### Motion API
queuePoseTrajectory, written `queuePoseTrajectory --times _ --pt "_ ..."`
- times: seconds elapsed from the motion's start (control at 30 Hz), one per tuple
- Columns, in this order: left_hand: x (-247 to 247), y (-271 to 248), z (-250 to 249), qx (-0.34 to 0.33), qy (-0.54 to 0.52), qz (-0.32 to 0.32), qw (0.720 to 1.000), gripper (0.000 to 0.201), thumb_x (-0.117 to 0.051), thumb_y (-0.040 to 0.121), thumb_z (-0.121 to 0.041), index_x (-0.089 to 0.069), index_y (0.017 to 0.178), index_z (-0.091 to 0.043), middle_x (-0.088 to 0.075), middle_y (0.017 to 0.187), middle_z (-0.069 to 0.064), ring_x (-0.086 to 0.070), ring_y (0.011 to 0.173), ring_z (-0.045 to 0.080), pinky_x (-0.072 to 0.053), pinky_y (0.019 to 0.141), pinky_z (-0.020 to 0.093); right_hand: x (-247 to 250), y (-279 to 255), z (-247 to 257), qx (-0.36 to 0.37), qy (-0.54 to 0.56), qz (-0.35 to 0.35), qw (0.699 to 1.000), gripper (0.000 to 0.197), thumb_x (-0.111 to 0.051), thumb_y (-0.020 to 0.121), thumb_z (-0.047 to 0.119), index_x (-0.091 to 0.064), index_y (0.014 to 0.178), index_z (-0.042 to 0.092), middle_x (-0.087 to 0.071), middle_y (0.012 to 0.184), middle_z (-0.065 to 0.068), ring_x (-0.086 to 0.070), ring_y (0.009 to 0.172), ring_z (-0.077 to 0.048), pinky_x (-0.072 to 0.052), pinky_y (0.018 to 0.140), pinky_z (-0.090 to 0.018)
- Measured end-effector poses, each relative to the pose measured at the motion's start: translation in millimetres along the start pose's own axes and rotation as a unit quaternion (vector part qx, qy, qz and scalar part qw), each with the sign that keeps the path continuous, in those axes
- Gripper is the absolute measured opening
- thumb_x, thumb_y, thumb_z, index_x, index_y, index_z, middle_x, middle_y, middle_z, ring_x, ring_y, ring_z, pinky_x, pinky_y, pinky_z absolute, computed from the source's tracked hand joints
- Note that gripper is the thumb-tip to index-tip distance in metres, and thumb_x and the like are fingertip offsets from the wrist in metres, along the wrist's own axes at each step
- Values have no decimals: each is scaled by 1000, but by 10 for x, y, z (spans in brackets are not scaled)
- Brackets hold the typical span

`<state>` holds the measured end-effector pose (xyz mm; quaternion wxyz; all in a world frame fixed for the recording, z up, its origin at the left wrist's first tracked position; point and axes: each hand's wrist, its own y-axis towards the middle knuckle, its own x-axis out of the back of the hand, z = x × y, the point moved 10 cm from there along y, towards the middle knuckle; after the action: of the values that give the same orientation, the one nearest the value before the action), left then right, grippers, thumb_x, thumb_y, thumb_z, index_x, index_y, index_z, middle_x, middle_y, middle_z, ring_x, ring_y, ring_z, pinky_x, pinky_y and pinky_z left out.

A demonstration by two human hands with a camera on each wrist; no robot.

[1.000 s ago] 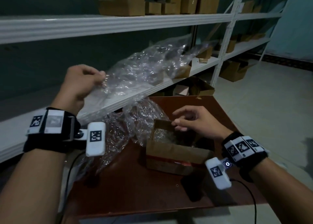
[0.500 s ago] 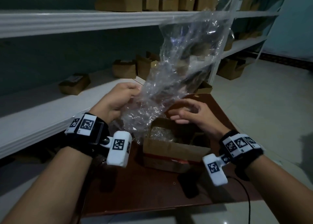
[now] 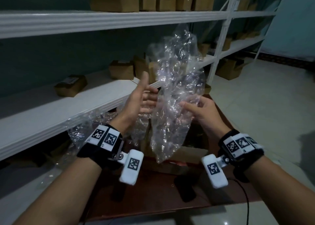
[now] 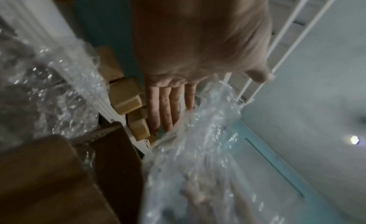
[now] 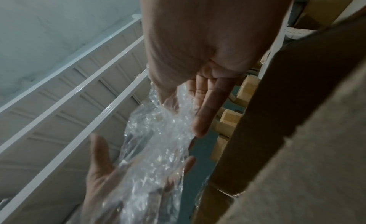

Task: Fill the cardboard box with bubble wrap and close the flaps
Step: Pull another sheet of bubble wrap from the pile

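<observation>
A crumpled clear sheet of bubble wrap (image 3: 173, 95) stands upright in the air above the open cardboard box (image 3: 189, 154), its lower end hanging in front of the box. My right hand (image 3: 199, 110) pinches the wrap (image 5: 154, 149) between thumb and fingers at mid-height. My left hand (image 3: 141, 98) is flat, thumb up, with straight fingers (image 4: 168, 105) against the wrap's left side (image 4: 198, 164). The box sits on a dark red-brown table (image 3: 170, 199) and has a red tape strip on its front wall. The wrap hides most of the box's inside.
More loose bubble wrap (image 3: 81, 132) lies at the table's left, under the white shelf (image 3: 51, 109). Shelves behind hold several small cardboard boxes (image 3: 71, 85). A black cable (image 3: 245, 199) runs over the table's right front. Tiled floor lies to the right.
The wrap has been pulled off the shelf and gathered upright above the box. My left hand has let go and flattened against it; my right hand has risen from the box and pinched it.
</observation>
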<state>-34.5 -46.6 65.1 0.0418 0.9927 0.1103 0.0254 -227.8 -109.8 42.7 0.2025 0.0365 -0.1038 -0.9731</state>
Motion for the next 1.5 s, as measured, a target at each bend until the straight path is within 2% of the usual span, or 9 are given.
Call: queuePoseTrajectory --times 0.07,0.2,0.43,0.77,0.87,0.97,1.23,1.33,1.5 --pt "-154 -33 -13 -25 89 70 993 81 -63 64 -89 -56 119 -29 -63 121 -5 -66 108 13 -57 83 35 -9 -25 -6 3 -19 -2 1000 35 -75 88 12 -61 111 -11 -73 86 -19 -69 67 -25 -59 59 -34" --pt "-263 -44 50 -40 194 91 976 76 -86 78 -37 -43 140 -28 -56 129 -14 -64 108 9 -57 80 29 31 -64 31 2 -4 -30 1000 19 -72 89 5 -61 103 1 -73 87 -15 -72 68 -22 -60 59 -31" --pt "104 97 -68 -59 40 0 997 25 -71 86 12 -65 101 -7 -80 89 16 -78 82 32 -63 67 40 328 -25 -10 -1 33 -93 995 27 -77 81 -6 -62 97 10 -75 77 -1 -73 67 -14 -55 58 -27" --pt "519 174 -35 -54 -2 -131 990 14 -69 93 -1 -70 108 2 -79 87 15 -73 68 22 -62 62 31 164 24 -46 -21 33 4 999 16 -65 87 -15 -64 97 -2 -70 80 -19 -71 61 -28 -61 55 -31" --pt "411 191 -15 -63 9 -102 993 17 -77 87 0 -72 103 1 -79 83 11 -74 67 20 -62 63 29 182 21 -77 -21 12 17 1000 22 -73 87 3 -67 108 2 -74 102 -17 -74 81 -28 -62 67 -32" --pt "282 188 60 -32 21 -36 999 32 -86 76 -4 -70 104 0 -79 93 15 -76 77 26 -63 67 34 211 24 -63 -18 31 12 999 22 -70 90 25 -70 105 9 -73 96 -12 -69 73 -21 -59 63 -31" --pt "-212 118 383 26 188 179 965 43 -84 80 -6 -62 117 -7 -74 110 20 -76 86 30 -64 72 38 66 -104 34 13 -142 105 984 23 -76 85 5 -64 104 -3 -73 100 -24 -74 85 -37 -63 72 -41" --pt "-245 173 535 7 271 186 945 44 -89 75 -10 -63 110 -15 -73 111 12 -75 96 30 -62 84 55 -110 -178 -61 -19 -219 177 960 33 -83 78 1 -67 102 15 -75 97 -6 -75 85 -21 -61 74 -32" --pt "-455 155 497 -74 410 229 880 44 -89 75 -22 -68 114 -18 -70 113 -1 -66 102 16 -55 90 35 -272 -255 -153 -18 -348 259 901 40 -88 73 3 -71 103 23 -77 98 6 -75 93 -9 -62 81 -33"
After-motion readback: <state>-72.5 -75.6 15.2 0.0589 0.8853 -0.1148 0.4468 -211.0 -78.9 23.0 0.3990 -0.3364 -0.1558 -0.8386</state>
